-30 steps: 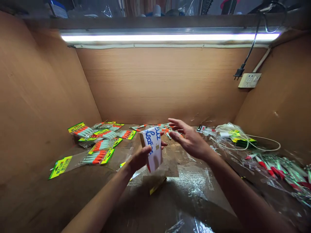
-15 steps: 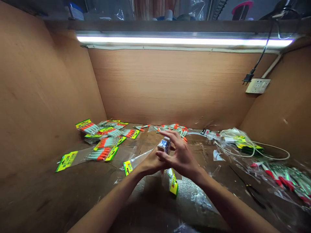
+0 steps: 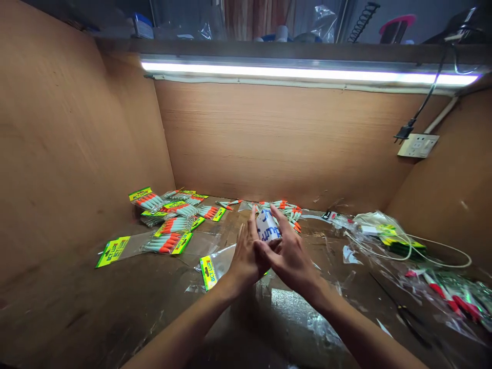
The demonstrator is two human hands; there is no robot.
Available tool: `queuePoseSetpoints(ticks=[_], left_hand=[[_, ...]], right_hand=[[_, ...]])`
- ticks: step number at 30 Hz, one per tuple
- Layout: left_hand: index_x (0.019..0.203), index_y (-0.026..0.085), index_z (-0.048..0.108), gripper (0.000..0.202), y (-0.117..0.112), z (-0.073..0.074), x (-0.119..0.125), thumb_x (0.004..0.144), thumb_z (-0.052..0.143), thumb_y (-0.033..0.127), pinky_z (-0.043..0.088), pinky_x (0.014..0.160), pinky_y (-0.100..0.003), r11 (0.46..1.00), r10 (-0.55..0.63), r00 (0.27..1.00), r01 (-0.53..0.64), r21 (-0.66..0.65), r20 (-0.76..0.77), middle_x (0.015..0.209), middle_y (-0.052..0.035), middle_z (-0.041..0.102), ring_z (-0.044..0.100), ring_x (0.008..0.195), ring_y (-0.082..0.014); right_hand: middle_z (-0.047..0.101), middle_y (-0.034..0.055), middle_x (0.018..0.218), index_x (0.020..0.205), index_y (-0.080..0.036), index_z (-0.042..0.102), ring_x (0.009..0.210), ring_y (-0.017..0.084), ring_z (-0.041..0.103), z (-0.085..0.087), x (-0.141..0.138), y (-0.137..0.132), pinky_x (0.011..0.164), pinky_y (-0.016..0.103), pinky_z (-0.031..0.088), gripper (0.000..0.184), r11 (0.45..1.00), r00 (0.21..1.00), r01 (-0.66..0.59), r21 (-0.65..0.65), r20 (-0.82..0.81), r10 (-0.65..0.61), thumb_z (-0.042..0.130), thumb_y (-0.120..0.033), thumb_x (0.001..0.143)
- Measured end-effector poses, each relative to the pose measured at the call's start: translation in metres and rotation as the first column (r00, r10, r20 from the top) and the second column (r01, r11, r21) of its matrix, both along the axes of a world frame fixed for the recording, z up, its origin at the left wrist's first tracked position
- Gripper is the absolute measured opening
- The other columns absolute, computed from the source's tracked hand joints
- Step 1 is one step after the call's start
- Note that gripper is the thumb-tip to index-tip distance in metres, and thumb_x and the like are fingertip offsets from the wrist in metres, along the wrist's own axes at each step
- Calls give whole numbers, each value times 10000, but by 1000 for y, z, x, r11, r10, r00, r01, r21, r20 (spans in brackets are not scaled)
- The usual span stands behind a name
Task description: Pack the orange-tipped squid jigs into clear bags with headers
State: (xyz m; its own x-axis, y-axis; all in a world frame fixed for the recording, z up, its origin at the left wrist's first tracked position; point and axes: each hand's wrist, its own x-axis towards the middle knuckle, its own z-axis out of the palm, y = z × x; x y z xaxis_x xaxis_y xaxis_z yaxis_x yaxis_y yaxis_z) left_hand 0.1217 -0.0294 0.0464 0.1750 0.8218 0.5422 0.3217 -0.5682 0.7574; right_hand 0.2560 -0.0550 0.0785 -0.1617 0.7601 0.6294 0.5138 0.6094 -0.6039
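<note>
Nearest the camera, both forearms reached over the bench point(image 3: 115, 312), and a sheet of crinkled clear film point(image 3: 295, 307) lay on it just below the small box point(image 3: 268, 227). That box, white with blue handwriting, was held above the middle of the bench. The left hand point(image 3: 246, 256) pressed its left side and the right hand point(image 3: 294, 261) its right. The left fingers point(image 3: 251, 228) stood straight up against it, while the right fingers point(image 3: 283, 223) curved round its far side, so both hands were closed on the box. What it held could not be told.

Low and left of the box lay a clear bag point(image 3: 215, 264) with a yellow header card, seemingly empty. Farther left of the box lay another flat bag point(image 3: 115, 250) with a yellow card. Beside that were filled packets point(image 3: 172, 230), each with a row of pale lures tipped in orange. These were heaped together and overlapping.

Just beyond the box, loose lures point(image 3: 286, 207) of the same colours lay in a scatter. Right of the box, a crumpled bag point(image 3: 378, 228) held white and yellow items and a white cable point(image 3: 434, 256) looped past it. Far right of the box, clear sleeves held red and green lures point(image 3: 449, 294).

High and right of the box, a wall socket point(image 3: 418, 145) hung with a black plug point(image 3: 403, 134) dangling beside it. Above the box glowed a strip light point(image 3: 307, 74).
</note>
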Motion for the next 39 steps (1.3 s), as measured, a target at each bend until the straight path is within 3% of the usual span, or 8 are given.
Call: queuePoseSetpoints(ticks=[2,5,10,16,22,31,36,39], left_hand=[[1564,199,90,1069,-2,-1,1,764,747,468,270,1120,-586,987,111,986,-96,125,-120,1432,-195,459,438,1309,-398],[1567,213,-54,1240,-2,-3,-1,712,782,542,174,1162,-610,962,184,958,-131,238,-218,1531,-207,334,318,1407,-420],[1564,211,-58,1201,7,-9,-11,751,754,563,165,1184,-578,939,269,946,-216,268,-180,1597,-206,200,186,1478,-389],[1559,219,-78,1216,12,-28,-6,740,724,626,159,1178,-607,971,205,925,-151,185,-320,1599,-213,202,203,1476,-390],[1559,242,-72,1258,10,-41,0,692,711,706,129,1182,-625,983,149,922,-100,151,-358,1625,-196,143,148,1491,-394],[1560,212,-29,1318,18,-42,-7,630,808,624,187,1161,-621,992,115,943,-92,87,-313,1593,-227,209,204,1470,-412],[1521,235,177,1155,16,-30,-11,631,858,515,423,1043,-510,994,-99,988,94,-48,-116,1355,-158,545,515,1279,-343],[1462,239,285,1007,9,-25,-7,653,857,421,465,989,-475,990,-130,988,125,-66,-79,1238,-112,624,602,1148,-310]], right_hand=[[618,93,1319,1487,-286,378,996,248,682,1,1,0,890,422,565,644,998,999,21,-52,-24,-22,611,-304,887],[728,50,1078,1400,-285,510,738,200,695,15,15,1,712,349,584,524,993,993,114,-18,-23,-114,586,-292,881],[732,64,1092,1374,-266,550,726,198,687,35,51,14,670,322,565,526,905,930,367,216,-81,-358,597,-302,852],[764,72,949,1358,-224,583,619,190,667,14,51,35,629,318,543,491,938,940,312,148,95,-328,542,-286,872],[756,48,954,1355,-256,579,601,173,648,30,45,16,613,298,547,495,917,939,341,209,-20,-345,580,-297,862],[736,42,923,1345,-248,591,619,162,625,23,54,29,581,279,524,499,958,959,276,73,-78,-271,610,-319,851],[717,48,940,1325,-215,604,718,176,636,31,59,32,623,280,534,500,992,970,94,-88,-218,-112,633,-366,850],[719,51,944,1339,-209,592,723,180,637,27,56,34,626,287,535,522,988,970,39,-151,-232,-73,639,-377,847]])
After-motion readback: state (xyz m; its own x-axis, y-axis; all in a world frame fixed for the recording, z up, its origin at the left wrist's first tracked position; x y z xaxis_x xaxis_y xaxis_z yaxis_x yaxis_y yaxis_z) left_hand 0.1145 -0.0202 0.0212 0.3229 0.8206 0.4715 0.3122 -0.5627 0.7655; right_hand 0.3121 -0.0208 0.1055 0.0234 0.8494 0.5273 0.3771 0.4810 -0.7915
